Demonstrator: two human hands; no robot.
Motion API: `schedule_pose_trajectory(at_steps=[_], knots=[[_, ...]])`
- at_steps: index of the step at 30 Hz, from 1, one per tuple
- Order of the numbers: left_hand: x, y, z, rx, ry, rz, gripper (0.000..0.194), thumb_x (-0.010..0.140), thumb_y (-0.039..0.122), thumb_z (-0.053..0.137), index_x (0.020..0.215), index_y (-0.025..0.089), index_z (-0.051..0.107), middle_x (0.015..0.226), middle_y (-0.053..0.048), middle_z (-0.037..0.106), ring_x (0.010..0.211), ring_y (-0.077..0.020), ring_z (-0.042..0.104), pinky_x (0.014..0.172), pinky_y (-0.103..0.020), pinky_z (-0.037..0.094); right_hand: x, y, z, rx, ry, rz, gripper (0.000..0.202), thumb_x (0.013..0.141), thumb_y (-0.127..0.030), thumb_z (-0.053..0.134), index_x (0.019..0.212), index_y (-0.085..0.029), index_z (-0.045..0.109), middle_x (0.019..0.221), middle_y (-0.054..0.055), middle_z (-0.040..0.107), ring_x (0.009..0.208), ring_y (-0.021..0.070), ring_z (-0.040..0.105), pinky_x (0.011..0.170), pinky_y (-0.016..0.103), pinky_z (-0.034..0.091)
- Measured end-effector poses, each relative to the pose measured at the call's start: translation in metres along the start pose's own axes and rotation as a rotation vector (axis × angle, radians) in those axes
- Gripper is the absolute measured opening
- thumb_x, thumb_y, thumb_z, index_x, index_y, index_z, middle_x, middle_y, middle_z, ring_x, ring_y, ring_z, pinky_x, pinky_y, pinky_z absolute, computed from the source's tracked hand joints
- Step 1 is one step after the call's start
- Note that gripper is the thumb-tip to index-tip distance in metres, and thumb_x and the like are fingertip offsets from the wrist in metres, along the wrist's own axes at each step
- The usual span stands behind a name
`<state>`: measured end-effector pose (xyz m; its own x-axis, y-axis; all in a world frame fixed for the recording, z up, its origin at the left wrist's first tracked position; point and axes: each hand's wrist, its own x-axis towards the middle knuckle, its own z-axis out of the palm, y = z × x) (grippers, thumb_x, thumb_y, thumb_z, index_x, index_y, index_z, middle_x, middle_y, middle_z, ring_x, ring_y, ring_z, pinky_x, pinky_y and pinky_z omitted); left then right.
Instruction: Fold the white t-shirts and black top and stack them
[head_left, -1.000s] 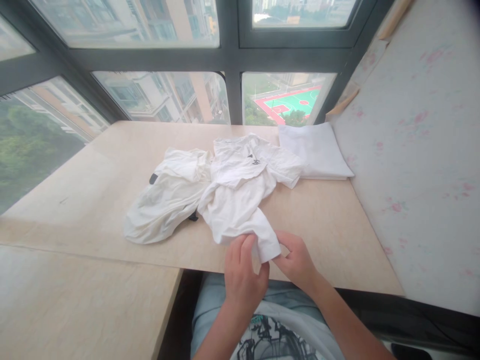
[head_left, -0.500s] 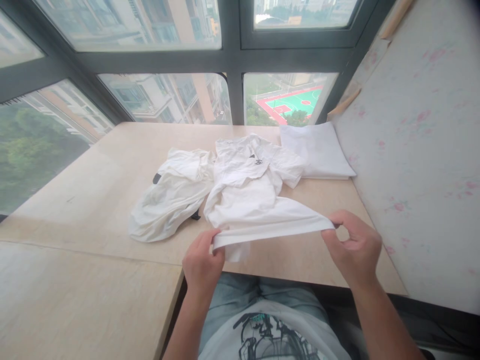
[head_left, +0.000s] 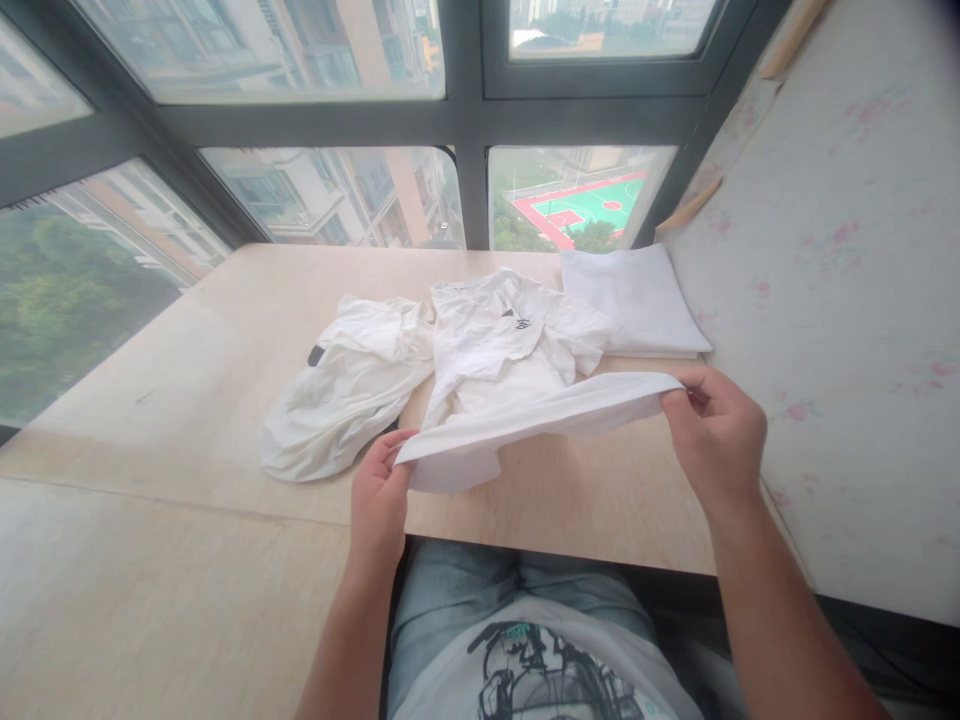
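A white T-shirt (head_left: 480, 350) with a small dark print lies rumpled on the wooden surface, its hem lifted towards me. My left hand (head_left: 379, 490) pinches the left end of that hem between thumb and fingers. At the other end, my right hand (head_left: 716, 430) grips the hem's right corner, so the edge is stretched between both hands above the surface. Part of the cloth hangs below the raised edge near my left hand. Left of the shirt rests a second bunched white garment (head_left: 337, 400) with a black tag-like patch.
Behind the shirt, a folded white cloth (head_left: 637, 300) lies by the flowered wall (head_left: 847, 350). The pale wooden surface (head_left: 187, 350) runs to dark-framed windows (head_left: 300, 122). Its front edge is just before my lap.
Both hands have risen and moved slightly away from me, and they are further apart. The T-shirt's hem has come up with them and is pulled wider.
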<state>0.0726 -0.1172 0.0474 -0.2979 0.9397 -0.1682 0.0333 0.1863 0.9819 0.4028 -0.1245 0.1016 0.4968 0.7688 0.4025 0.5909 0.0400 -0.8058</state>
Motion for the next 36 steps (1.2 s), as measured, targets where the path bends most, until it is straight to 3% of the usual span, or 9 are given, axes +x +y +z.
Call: schedule_pose_trajectory(at_steps=[7,13,18,21,24,27,29,32,36], knots=[[0.001,-0.004,0.015,-0.382,0.042,-0.204,0.039,0.078,0.048,0.067,0.106,0.02,0.068,0.112,-0.004,0.071,0.093,-0.0192,0.066,0.066,-0.025,0.055,0.008,0.004,0.022,0.192,-0.18,0.091,0.029,0.086,-0.046,0.061,0.08,-0.017,0.066,0.074,0.002,0.066,0.068,0.014,0.06,0.06,0.023,0.047],[-0.002,-0.006,0.013,-0.473,-0.092,-0.264,0.041,0.077,0.043,0.074,0.11,0.019,0.071,0.119,-0.008,0.071,0.102,-0.0215,0.067,0.07,-0.024,0.057,0.005,0.027,0.04,0.287,-0.257,0.187,0.037,0.087,-0.052,0.061,0.088,-0.016,0.067,0.077,0.003,0.067,0.07,0.0145,0.06,0.062,0.024,0.048],[-0.003,-0.004,0.012,-0.448,-0.143,-0.231,0.04,0.07,0.029,0.081,0.107,0.016,0.072,0.117,-0.009,0.072,0.103,-0.0228,0.068,0.073,-0.023,0.056,-0.002,0.034,0.052,0.51,-0.408,0.221,0.051,0.083,-0.049,0.067,0.125,-0.021,0.06,0.118,0.01,0.068,0.106,0.0228,0.066,0.089,0.037,0.055],[-0.003,-0.002,0.015,-0.476,-0.093,-0.254,0.038,0.07,0.03,0.08,0.106,0.018,0.073,0.118,-0.008,0.072,0.105,-0.0232,0.068,0.076,-0.024,0.057,-0.014,0.04,0.06,0.584,-0.581,0.182,0.073,0.079,-0.046,0.072,0.144,-0.026,0.044,0.144,0.012,0.052,0.128,0.0256,0.055,0.103,0.041,0.049],[-0.004,0.0,0.019,-0.52,-0.067,-0.293,0.036,0.07,0.029,0.08,0.104,0.018,0.074,0.116,-0.007,0.073,0.108,-0.0232,0.067,0.081,-0.025,0.057,-0.031,0.054,0.069,0.519,-0.677,0.178,0.092,0.079,-0.043,0.072,0.155,-0.029,0.022,0.154,0.012,0.039,0.137,0.0258,0.047,0.11,0.044,0.044],[-0.005,0.003,0.022,-0.534,-0.073,-0.306,0.037,0.07,0.026,0.079,0.106,0.018,0.073,0.114,-0.007,0.074,0.106,-0.0235,0.068,0.081,-0.027,0.058,-0.056,0.071,0.077,0.363,-0.664,0.176,0.101,0.077,-0.041,0.073,0.157,-0.029,0.014,0.159,0.013,0.03,0.143,0.0263,0.038,0.115,0.047,0.037],[-0.006,0.005,0.023,-0.526,-0.075,-0.301,0.038,0.072,0.026,0.077,0.109,0.018,0.073,0.114,-0.007,0.074,0.104,-0.0238,0.069,0.08,-0.028,0.059,-0.074,0.08,0.079,0.31,-0.573,0.187,0.102,0.076,-0.042,0.074,0.157,-0.026,0.015,0.159,0.015,0.027,0.145,0.027,0.034,0.116,0.047,0.035],[-0.006,0.007,0.024,-0.528,-0.069,-0.307,0.037,0.073,0.026,0.076,0.109,0.017,0.072,0.113,-0.007,0.074,0.105,-0.0234,0.069,0.081,-0.027,0.059,-0.1,0.091,0.08,0.303,-0.447,0.22,0.101,0.078,-0.044,0.073,0.157,-0.021,0.014,0.153,0.019,0.038,0.14,0.0281,0.042,0.114,0.048,0.038],[-0.009,0.008,0.026,-0.549,-0.072,-0.325,0.034,0.076,0.024,0.073,0.109,0.017,0.072,0.115,-0.007,0.073,0.109,-0.0233,0.068,0.084,-0.026,0.059,-0.111,0.102,0.081,0.101,-0.444,0.134,0.063,0.076,-0.041,0.071,0.134,-0.021,0.055,0.138,0.015,0.055,0.132,0.0306,0.049,0.112,0.05,0.039]])
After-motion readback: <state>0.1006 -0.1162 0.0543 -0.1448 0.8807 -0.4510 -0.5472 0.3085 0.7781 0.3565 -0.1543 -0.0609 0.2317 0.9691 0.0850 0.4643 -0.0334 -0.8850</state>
